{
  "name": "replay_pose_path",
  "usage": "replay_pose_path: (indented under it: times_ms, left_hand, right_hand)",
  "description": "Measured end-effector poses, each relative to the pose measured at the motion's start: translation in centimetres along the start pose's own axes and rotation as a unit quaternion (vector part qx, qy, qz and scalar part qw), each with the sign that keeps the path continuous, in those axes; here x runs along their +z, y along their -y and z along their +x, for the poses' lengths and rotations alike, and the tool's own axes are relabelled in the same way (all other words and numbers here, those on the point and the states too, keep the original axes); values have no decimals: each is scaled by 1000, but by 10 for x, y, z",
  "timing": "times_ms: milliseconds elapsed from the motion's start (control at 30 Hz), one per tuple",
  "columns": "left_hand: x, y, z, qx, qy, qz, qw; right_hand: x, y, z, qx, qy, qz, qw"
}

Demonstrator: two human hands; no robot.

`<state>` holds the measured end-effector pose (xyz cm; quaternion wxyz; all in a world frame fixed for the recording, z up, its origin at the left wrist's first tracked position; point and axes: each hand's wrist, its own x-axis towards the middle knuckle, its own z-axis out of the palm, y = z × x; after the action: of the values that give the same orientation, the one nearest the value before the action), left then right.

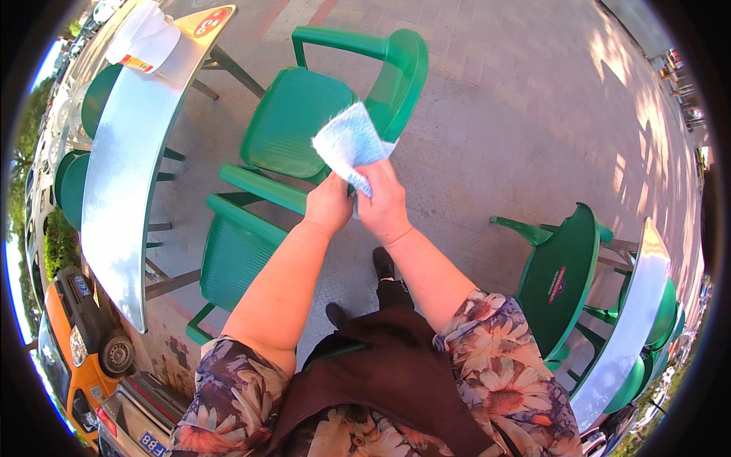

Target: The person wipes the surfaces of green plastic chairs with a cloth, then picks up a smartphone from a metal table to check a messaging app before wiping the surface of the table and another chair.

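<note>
A light blue and white cloth (351, 140) is bunched in my right hand (384, 200), fingers closed on it, in front of the back of a green plastic armchair (302, 117). Close beside it, my left hand (330, 204) is closed near the cloth's lower edge; its fingertips are hidden, so whether it grips the cloth or the chair behind cannot be told. A second green plastic armchair (243, 257) stands below the first, partly behind my left forearm.
A long metal-topped table (123, 165) runs along the left, with a white plastic bucket (149, 40) on its far end. At the right, a green chair (557, 280) stands by another metal-topped table (625, 337). Parked cars (85, 343) are at lower left.
</note>
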<state>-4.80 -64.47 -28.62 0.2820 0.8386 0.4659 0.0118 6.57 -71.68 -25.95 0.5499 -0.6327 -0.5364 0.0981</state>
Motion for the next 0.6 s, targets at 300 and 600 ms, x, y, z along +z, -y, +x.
replay_pose_path:
  times_ms: [300,600]
  left_hand:
    - [-38,0,-57,35,-9,-55,998]
    - [-93,74,-281,-149,9,-239,960]
  right_hand:
    - [-53,-24,-73,427,338,132,828]
    - [-51,9,-140,460,230,281,810]
